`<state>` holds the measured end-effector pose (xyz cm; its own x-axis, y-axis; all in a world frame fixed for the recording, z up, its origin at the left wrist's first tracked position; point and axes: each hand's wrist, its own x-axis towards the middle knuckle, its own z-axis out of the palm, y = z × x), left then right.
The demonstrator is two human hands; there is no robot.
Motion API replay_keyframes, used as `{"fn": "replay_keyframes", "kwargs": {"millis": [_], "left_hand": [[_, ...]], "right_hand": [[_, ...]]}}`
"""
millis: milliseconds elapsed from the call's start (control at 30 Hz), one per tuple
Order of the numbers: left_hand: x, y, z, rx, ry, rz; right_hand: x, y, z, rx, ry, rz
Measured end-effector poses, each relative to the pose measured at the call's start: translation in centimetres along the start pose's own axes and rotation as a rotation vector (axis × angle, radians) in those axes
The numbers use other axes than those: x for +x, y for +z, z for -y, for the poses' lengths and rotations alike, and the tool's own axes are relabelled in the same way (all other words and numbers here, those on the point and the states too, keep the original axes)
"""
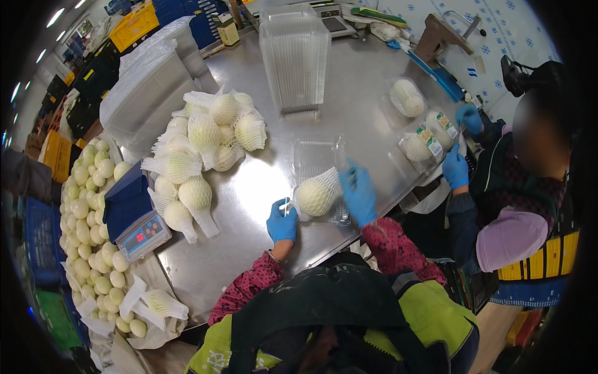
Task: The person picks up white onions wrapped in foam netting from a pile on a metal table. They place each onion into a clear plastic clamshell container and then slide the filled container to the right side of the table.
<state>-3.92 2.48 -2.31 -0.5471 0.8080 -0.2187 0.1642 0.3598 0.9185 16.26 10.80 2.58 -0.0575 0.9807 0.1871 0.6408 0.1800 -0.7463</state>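
In front of me an opened clear plastic clamshell box [319, 154] lies on the steel table, its lid folded away from me. A pale round vegetable or fruit in a white foam net [317, 198] rests over its near half. My left hand [282, 219], in a blue glove, is at the box's left edge, with thumb and fingers close around something small and white. My right hand [359, 191], gloved and slightly blurred, is beside the net's gathered end; whether it grips the net is unclear. More netted pale produce [201, 131] lies heaped to the left.
A tall stack of clear boxes [295, 61] stands at the back. A digital scale [144, 233] borders a large pile of bare pale produce [88, 210] on the left. At right, a co-worker's gloved hands [455, 168] are near packed, labelled boxes [422, 148].
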Motion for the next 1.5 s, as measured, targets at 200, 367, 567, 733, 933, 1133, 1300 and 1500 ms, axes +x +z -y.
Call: {"fn": "replay_keyframes", "kwargs": {"millis": [200, 367, 567, 733, 933, 1133, 1300, 1500], "left_hand": [[0.8, 0.5, 0.8, 0.060, 0.007, -0.031], [1.6, 1.2, 3.0, -0.086, -0.062, -0.020], [0.4, -1.0, -0.1, -0.548, -0.301, 0.319], [-0.1, -4.9, -1.5, -0.668, -0.337, 0.468], [1.7, -3.2, -1.3, -0.422, -0.240, 0.420], [1.1, -4.2, -1.9, -0.436, -0.390, 0.433], [2.0, -4.1, -1.2, -0.167, -0.253, 0.523], [1.7, -3.8, -1.7, 0.051, -0.161, 0.496]], "right_hand": [[9.0, 1.6, -4.4, 0.970, 0.564, -0.035], [5.2, -2.9, 0.0, 0.663, 0.093, 0.259], [-5.5, -1.7, 1.3, -0.295, -0.178, 0.100], [-6.8, 0.0, 1.1, -0.216, -0.025, -0.007], [-7.6, 1.0, -0.1, 0.095, 0.027, -0.043], [-9.2, -0.4, -0.8, 0.381, 0.587, 0.351], [-8.3, -0.7, -1.4, 0.758, 0.682, 0.296], [-6.5, -0.9, -2.0, 0.624, 0.626, 0.327]]}}
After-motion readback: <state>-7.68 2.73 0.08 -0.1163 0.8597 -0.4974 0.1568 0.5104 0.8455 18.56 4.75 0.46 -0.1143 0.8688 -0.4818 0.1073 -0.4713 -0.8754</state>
